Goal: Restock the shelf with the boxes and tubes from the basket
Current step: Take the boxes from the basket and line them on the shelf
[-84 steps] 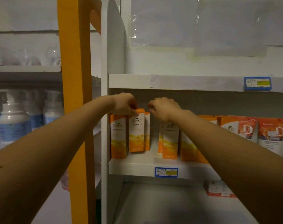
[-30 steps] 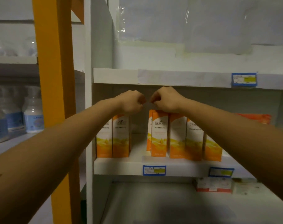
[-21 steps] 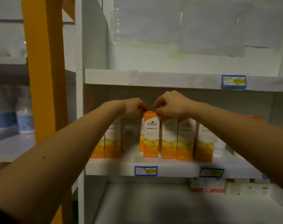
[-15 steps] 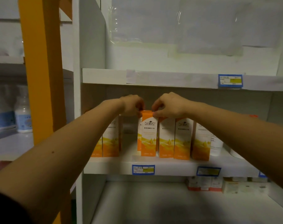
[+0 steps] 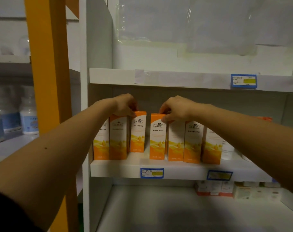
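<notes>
The left hand (image 5: pixel 125 104) has just slid 1 box (image 5: pixel 137 131) leftward on the shelf (image 5: pixel 119 168); the right hand (image 5: pixel 174 108) pinches another box (image 5: pixel 157 136), opening a gap.

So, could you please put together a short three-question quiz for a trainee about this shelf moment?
1. True or false: the left hand and the right hand grip the top of the same orange box.
2. Multiple choice: the gap in the row of orange boxes on the middle shelf lies A) between the two hands, B) at the far left end, C) under the right forearm.
3. Fill in: the price tag below the gap has a blue frame and a ____ patch.

Key: 1 false, each hand holds its own box, left box, right box. 2 A. 3 yellow.
</notes>
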Tool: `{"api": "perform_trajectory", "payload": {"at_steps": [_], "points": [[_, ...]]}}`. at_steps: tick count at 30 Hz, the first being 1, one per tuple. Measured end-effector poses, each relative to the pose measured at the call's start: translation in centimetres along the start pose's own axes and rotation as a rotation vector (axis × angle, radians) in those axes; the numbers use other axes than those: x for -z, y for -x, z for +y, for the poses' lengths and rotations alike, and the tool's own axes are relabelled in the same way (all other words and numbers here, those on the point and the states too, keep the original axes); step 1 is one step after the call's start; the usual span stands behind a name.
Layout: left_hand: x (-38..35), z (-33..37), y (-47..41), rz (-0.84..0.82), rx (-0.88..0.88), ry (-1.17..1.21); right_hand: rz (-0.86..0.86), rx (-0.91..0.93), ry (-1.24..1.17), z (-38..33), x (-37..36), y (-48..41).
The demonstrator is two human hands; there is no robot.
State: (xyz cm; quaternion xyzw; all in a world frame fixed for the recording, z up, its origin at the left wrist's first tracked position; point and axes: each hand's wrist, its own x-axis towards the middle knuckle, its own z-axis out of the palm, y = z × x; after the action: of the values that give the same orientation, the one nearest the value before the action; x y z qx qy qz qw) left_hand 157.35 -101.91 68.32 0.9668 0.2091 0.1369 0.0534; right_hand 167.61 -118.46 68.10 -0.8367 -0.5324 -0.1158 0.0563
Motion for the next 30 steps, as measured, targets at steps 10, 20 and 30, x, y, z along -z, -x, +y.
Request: {"api": "perform_trajectory", "payload": {"at_steps": [10, 20, 30], "points": [[0.8, -0.2, 1.0, 0.032, 0.042, 0.068, 0.106, 0.009, -0.131, -2.6, -0.5, -1.3], [1.6, -0.8, 2.2, 0.152, 0.025, 0.053, 0.159, 0.007, -0.314, -4.7, -1.8, -2.9], [1.0, 0.2, 1.4, 0.188, -0.016, 0.089, 0.219, 0.027, -0.208, -1.8, -0.7, -1.7]]}}
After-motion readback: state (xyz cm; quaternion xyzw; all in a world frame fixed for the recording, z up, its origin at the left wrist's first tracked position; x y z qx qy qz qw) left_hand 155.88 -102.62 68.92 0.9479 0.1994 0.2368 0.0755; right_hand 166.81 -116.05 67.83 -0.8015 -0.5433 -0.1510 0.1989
